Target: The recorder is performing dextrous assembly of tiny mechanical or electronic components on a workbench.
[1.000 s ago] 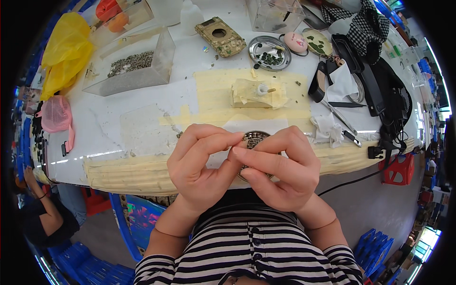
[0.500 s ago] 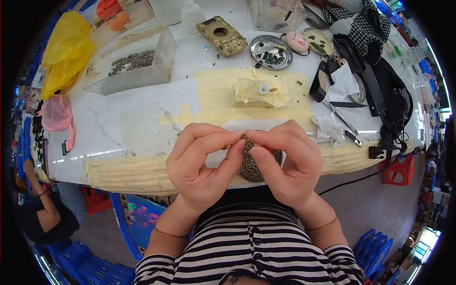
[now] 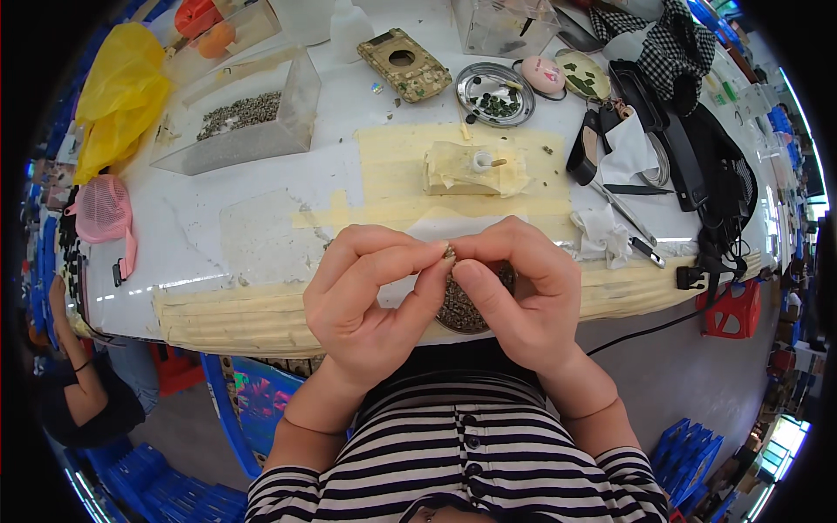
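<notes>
My left hand (image 3: pixel 366 305) is closed in a pinch, thumb against forefinger, on a small olive-brown part (image 3: pixel 449 251). From the other side, my right hand (image 3: pixel 527 292) reaches the same part with its forefinger and thumb curled around it; its exact shape is too small to make out. Just beneath the fingers, at the table's near edge, sits a round dish (image 3: pixel 462 331) full of similar tiny parts (image 3: pixel 459 307), partly hidden by my hands. Farther back, a tape-covered block (image 3: pixel 462 179) carries a small white pot with a stick (image 3: pixel 499 162).
A clear bin (image 3: pixel 240 157) of small parts stands at left. A camouflage model tank hull (image 3: pixel 404 65) and a round metal tray (image 3: pixel 495 96) lie at the back. Black straps (image 3: pixel 684 166) and a knife (image 3: pixel 647 253) are on the right. Another person's arm (image 3: pixel 74 349) shows at far left.
My right hand has shifted slightly left, and its thumb sits a little higher beside the small part. My left hand keeps its pinch almost unmoved.
</notes>
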A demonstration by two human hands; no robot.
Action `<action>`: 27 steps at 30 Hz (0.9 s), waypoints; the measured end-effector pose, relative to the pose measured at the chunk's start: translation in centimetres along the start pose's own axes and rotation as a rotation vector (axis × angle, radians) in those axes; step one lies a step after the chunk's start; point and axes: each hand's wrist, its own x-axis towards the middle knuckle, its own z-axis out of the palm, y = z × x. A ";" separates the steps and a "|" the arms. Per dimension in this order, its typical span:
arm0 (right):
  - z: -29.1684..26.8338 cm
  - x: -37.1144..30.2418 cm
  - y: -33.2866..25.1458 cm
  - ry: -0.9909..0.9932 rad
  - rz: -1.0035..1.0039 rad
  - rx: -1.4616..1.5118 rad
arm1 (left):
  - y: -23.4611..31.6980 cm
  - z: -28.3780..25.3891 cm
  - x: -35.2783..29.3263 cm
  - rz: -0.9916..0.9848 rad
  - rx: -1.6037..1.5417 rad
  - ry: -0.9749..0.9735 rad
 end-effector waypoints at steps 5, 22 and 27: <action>-0.5 0.1 -1.0 -0.004 -0.283 -0.295 | -0.1 0.1 0.0 -0.006 0.030 -0.013; -0.4 0.0 -0.7 0.006 -0.254 -0.229 | 0.0 0.0 0.0 -0.015 0.024 -0.008; -0.1 0.0 -0.6 0.024 -0.289 -0.334 | 0.0 0.0 0.0 -0.026 0.016 -0.005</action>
